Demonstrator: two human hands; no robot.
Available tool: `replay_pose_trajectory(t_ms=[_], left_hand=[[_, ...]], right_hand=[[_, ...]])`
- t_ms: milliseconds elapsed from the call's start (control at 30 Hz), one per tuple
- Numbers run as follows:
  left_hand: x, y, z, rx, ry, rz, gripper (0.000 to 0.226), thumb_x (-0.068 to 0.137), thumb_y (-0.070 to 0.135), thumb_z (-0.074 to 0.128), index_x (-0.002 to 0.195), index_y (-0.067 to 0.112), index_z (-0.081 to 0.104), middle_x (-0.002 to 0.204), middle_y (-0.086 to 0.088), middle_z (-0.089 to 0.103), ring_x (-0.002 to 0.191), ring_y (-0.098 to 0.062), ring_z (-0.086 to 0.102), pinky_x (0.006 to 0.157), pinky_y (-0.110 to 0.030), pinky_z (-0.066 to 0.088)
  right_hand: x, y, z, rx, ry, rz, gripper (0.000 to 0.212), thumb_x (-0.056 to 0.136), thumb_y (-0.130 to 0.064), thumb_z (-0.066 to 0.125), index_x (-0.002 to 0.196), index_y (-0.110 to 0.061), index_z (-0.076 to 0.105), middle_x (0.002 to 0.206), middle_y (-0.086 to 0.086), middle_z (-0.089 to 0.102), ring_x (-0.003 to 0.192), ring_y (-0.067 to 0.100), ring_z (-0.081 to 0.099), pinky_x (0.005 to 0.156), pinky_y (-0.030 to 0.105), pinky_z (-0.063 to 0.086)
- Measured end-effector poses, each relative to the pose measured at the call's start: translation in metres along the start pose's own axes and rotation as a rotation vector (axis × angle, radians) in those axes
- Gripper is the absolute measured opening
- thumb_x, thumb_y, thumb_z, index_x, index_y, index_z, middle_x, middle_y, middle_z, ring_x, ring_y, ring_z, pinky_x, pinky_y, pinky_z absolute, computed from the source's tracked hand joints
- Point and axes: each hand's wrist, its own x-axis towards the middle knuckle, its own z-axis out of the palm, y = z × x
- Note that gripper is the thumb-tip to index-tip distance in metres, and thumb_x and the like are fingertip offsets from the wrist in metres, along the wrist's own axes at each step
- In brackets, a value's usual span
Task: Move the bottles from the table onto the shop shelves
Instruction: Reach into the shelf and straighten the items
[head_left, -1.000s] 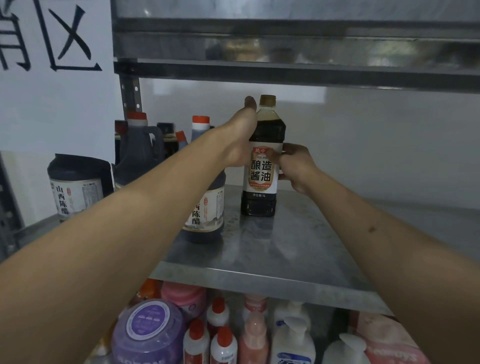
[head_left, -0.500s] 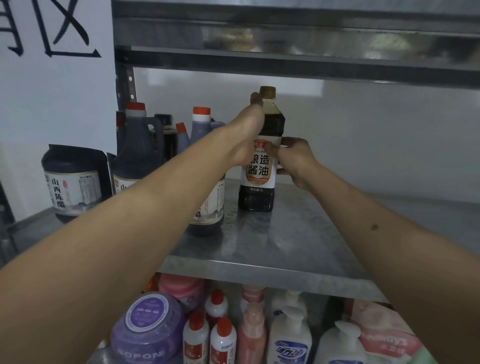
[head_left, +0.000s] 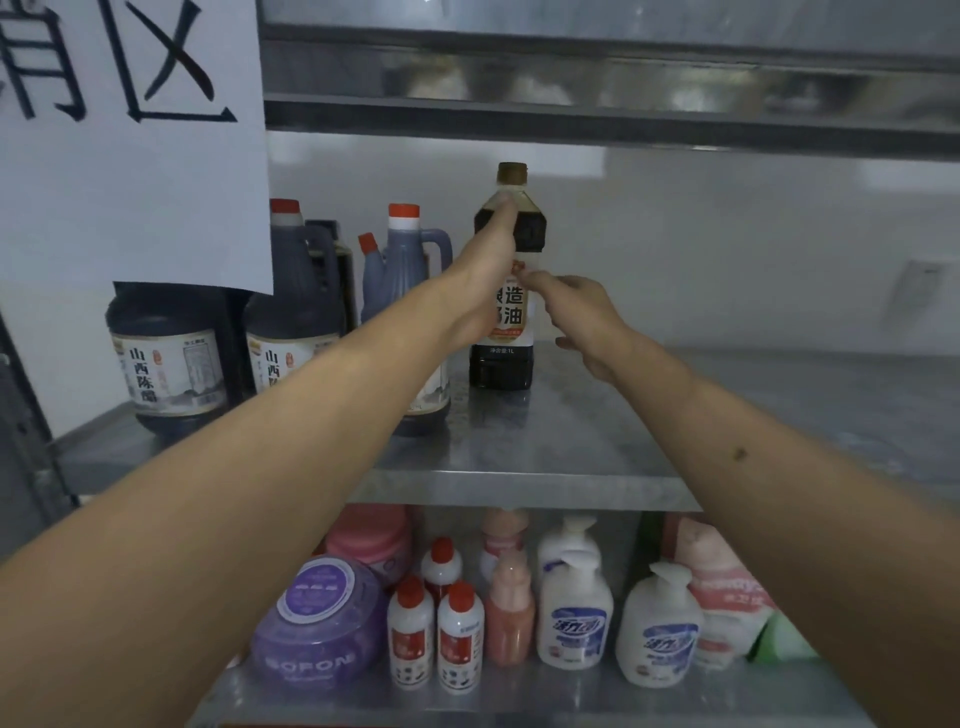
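A dark soy sauce bottle with a brown cap and a white and orange label stands upright on the steel middle shelf. My left hand grips its left side, thumb up against the bottle's shoulder. My right hand is at the bottle's right with loosened fingers. Only a fingertip reaches the label's edge.
Dark vinegar jugs with red caps crowd the shelf left of the bottle. The upper shelf's edge hangs close above. On the lower shelf stand soap pump bottles, small red-capped bottles and a purple tub. A paper sign hangs at the top left.
My right hand has loosened its hold and drawn slightly back from the bottle. The bottle stays standing on the shelf with my left hand on it.
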Motion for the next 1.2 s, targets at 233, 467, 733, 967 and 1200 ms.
replay_pose_trajectory(t_ms=[233, 467, 733, 967, 1200], left_hand=[[-0.052, -0.022, -0.005, 0.121, -0.065, -0.018, 0.074, 0.094, 0.069, 0.043, 0.154, 0.027, 0.034, 0.146, -0.007, 0.049, 0.131, -0.027, 0.048, 0.115, -0.051, 0.035], [-0.122, -0.047, -0.008, 0.040, -0.119, -0.063, 0.047, 0.102, 0.054, 0.044, 0.131, 0.021, 0.059, 0.125, -0.005, 0.066, 0.114, -0.022, 0.063, 0.101, -0.046, 0.051], [-0.195, -0.052, 0.006, 0.043, -0.151, -0.005, 0.040, 0.105, 0.047, 0.042, 0.124, 0.019, 0.064, 0.120, -0.004, 0.069, 0.109, -0.020, 0.066, 0.088, -0.037, 0.056], [-0.273, -0.064, 0.036, 0.100, -0.172, 0.001, 0.040, 0.104, 0.049, 0.042, 0.122, 0.023, 0.067, 0.121, -0.003, 0.071, 0.110, -0.020, 0.066, 0.098, -0.040, 0.047], [-0.380, -0.082, 0.086, 0.111, -0.248, -0.054, 0.038, 0.104, 0.046, 0.043, 0.123, 0.022, 0.066, 0.112, 0.003, 0.071, 0.104, -0.015, 0.065, 0.079, -0.029, 0.047]], right_hand=[[-0.063, 0.000, -0.004, -0.048, 0.132, 0.012, 0.030, 0.094, -0.051, 0.058, 0.092, -0.022, 0.063, 0.108, 0.004, 0.068, 0.096, 0.016, 0.062, 0.098, 0.037, 0.050], [-0.131, 0.012, -0.010, -0.007, 0.238, 0.058, 0.058, 0.094, -0.049, 0.058, 0.127, -0.002, 0.063, 0.127, 0.022, 0.064, 0.114, 0.036, 0.061, 0.098, 0.050, 0.051], [-0.212, 0.013, -0.050, -0.017, 0.306, 0.040, 0.029, 0.095, -0.050, 0.060, 0.099, -0.022, 0.069, 0.116, 0.010, 0.071, 0.109, 0.027, 0.066, 0.095, 0.043, 0.054], [-0.313, 0.019, -0.097, -0.109, 0.314, -0.018, 0.016, 0.098, -0.047, 0.058, 0.096, -0.032, 0.064, 0.102, -0.006, 0.069, 0.098, 0.012, 0.064, 0.090, 0.035, 0.051], [-0.431, 0.036, -0.141, -0.121, 0.373, 0.057, 0.015, 0.098, -0.042, 0.059, 0.100, -0.029, 0.065, 0.103, -0.013, 0.067, 0.104, 0.006, 0.062, 0.084, 0.026, 0.045]])
